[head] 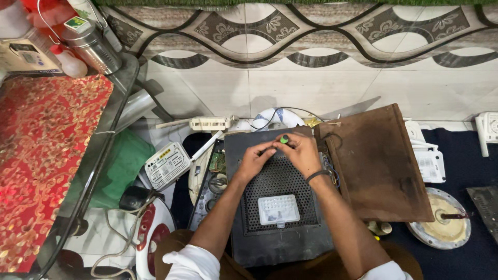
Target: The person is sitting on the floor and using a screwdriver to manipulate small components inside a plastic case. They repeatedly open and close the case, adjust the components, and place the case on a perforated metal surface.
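Right grip pinched on small green-tipped tool at far edge of black perforated case; left grip pinched beside it. Risk: tool slips, drops into wires.

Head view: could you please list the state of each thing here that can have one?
Black box: flat on the lap, grille up, under both hands.
Screwdriver: upright, green cap up, gripped by right hand.
Left hand: fingertips pinched beside the screwdriver.
Wooden board: flat, beside the box.
White router: face up on the floor.
Iron: lying down, cord loose.
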